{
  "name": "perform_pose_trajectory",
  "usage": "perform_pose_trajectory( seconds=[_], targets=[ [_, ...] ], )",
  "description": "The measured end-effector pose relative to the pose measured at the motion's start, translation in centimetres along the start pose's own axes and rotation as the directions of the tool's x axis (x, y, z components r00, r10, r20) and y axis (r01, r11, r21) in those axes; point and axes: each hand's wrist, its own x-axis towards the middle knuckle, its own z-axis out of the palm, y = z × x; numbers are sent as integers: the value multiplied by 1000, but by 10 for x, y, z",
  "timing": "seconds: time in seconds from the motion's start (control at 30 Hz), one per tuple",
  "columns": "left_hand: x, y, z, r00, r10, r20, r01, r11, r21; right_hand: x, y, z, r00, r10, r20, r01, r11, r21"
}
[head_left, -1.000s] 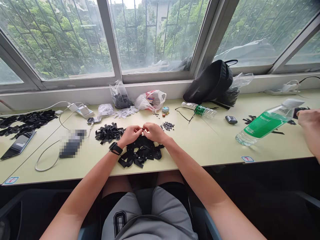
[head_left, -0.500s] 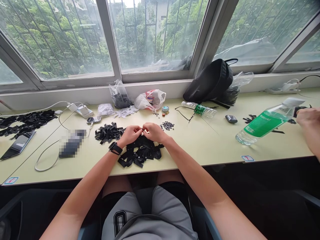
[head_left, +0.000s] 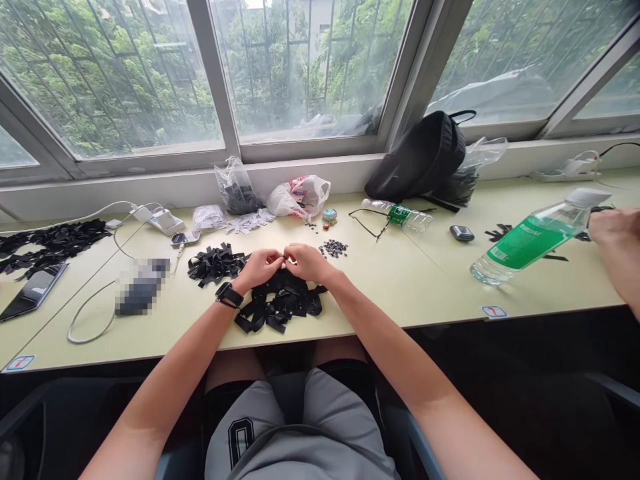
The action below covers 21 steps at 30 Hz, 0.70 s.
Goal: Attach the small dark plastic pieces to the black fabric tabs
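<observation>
Head cam: pale green desk [head_left: 400,287], black strips [head_left: 277,303], barred windows [head_left: 310,67] beyond; hands [head_left: 260,270] together, held item unclear.

only clear figure: a large black-outlined "0" on the grey shorts [head_left: 241,442]. on the small stickers [head_left: 494,311] along the table edge, a red mark like a "7", too small to settle. on the bottle's green label [head_left: 530,243], pale lettering, too blurred to read.

Left hand [head_left: 257,270], right hand [head_left: 309,262]: fingertips meeting, anything held too small to tell. Black fabric strip pile [head_left: 280,303] just below, 6 o'clock. Second strip pile [head_left: 216,263] 9 o'clock. Loose black studs [head_left: 333,248] 3 o'clock. Black backpack [head_left: 420,157] 2 o'clock.
</observation>
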Motion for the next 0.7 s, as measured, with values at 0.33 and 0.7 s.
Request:
perform_pose_trajectory(
  seconds=[0.33,0.7],
  targets=[
    [0,2,-1,1000,-4,7,4,1000,9,0,0,-1,1000,-5,21,6,1000,-13],
    [0,4,0,1000,6,3,-6,1000,6,-1,-1,-2,998,20,51,-18,999,-32]
  ],
)
